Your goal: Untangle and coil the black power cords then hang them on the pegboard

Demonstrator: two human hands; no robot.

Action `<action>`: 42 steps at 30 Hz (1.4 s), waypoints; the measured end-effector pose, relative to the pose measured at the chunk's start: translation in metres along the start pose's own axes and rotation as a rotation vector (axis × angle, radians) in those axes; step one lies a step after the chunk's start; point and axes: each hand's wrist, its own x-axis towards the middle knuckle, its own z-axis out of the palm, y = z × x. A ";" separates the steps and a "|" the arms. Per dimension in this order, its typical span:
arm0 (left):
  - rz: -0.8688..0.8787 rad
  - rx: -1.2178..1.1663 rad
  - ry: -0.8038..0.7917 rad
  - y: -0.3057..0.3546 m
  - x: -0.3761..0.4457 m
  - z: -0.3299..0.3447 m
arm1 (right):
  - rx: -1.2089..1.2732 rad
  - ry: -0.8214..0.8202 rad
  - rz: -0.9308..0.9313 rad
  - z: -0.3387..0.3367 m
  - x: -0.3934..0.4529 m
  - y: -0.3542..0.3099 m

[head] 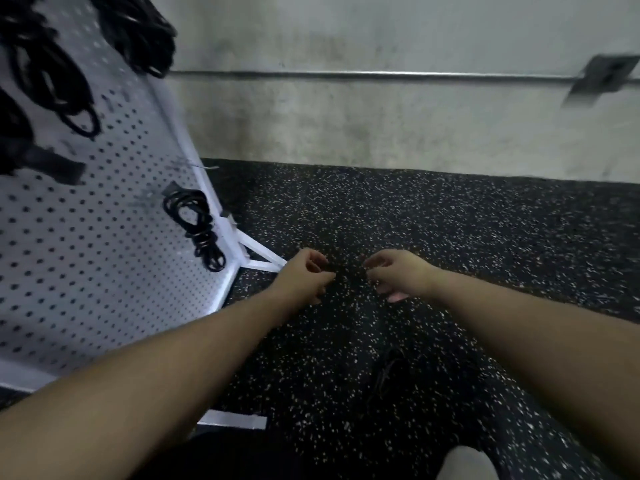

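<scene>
Both hands, left hand (pixel 304 275) and right hand (pixel 398 275), pinch a black power cord (pixel 346 270) above the speckled floor (pixel 450 237), apparently untangling; coiling comes next, then the pegboard (pixel 104 220).

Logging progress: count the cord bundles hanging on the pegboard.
3: a coil low at the right edge, a top bundle, an upper-left bundle, both blurred; more may be hidden.

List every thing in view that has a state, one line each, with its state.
Small coiled cord: coiled, hanging low on the pegboard.
Upper cord bundles: hanging on the pegboard, blurred.
Pegboard: standing, tilted in this view.
Left hand: fingers curled; a dark cord between the hands, grip unclear.
Right hand: fingers curled, grip likewise unclear.
Dark cord on floor: loose, uncoiled.
</scene>
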 end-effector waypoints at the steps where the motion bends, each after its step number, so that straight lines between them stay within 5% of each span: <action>1: -0.048 0.021 -0.073 -0.002 0.007 0.013 | 0.003 -0.019 0.044 -0.001 0.001 0.013; 10: -0.242 0.358 -0.496 -0.067 0.055 0.122 | -0.157 -0.269 0.465 0.040 0.021 0.114; 18: -0.171 0.503 -0.637 -0.107 0.070 0.164 | -0.053 -0.283 0.447 0.042 0.041 0.133; 22: -0.188 0.398 -0.565 -0.112 0.067 0.172 | 0.034 -0.276 0.451 0.037 0.042 0.138; 27: -0.217 0.061 -0.342 -0.097 0.069 0.142 | 0.125 -0.026 0.303 0.033 0.042 0.129; 34: -0.031 -0.215 -0.075 -0.041 0.065 0.069 | 0.387 0.013 0.110 0.026 0.030 0.070; 42: 0.181 -0.382 0.080 0.031 0.035 -0.016 | 0.342 0.246 -0.242 0.003 0.023 -0.045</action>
